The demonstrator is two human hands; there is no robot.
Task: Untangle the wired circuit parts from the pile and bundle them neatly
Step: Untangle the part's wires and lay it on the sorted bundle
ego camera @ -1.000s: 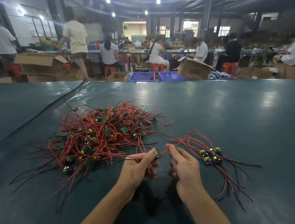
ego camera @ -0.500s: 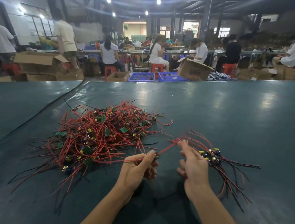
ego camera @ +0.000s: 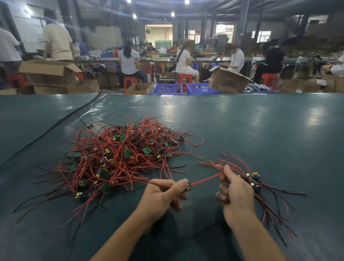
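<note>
Head view: I judge the wired parts light, limp and snag-prone, best held at the small board rather than the lead. My left hand pinches one part near the pile on the bench. My right hand pinches its red wire beside the sorted bundle.

A tangled pile of red- and black-wired circuit boards lies on the dark green table, at 10 o'clock from the hands. The left grip pinches a small circuit part between thumb and fingers. Its red wire runs taut toward 3 o'clock, where the right grip pinches it. A smaller bundle sits just beside the right grip at 3 o'clock, its wires fanning toward 5 o'clock. Blue crates stand beyond the table at 12 o'clock.
</note>
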